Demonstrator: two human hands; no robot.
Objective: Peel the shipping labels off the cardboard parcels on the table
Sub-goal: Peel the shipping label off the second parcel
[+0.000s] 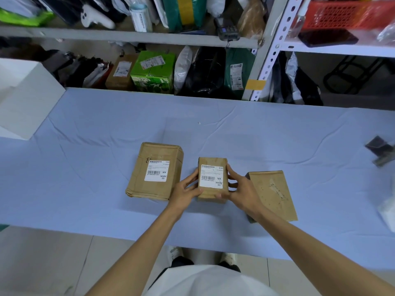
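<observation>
Three cardboard parcels lie on the blue-covered table (85, 146). The small middle parcel (210, 161) carries a white shipping label (211, 177). My left hand (186, 192) grips its left side and my right hand (240, 189) grips its right side, thumb at the near bottom edge. The larger left parcel (155, 170) lies flat with its own white label (157, 170) on top. The right parcel (271, 194) shows bare cardboard with torn paper residue and no label.
A white box (23, 97) sits at the table's far left corner. A dark object (380, 150) and a white bag (389, 210) lie at the right edge. Shelves behind the table hold bags and boxes, among them a green carton (152, 73).
</observation>
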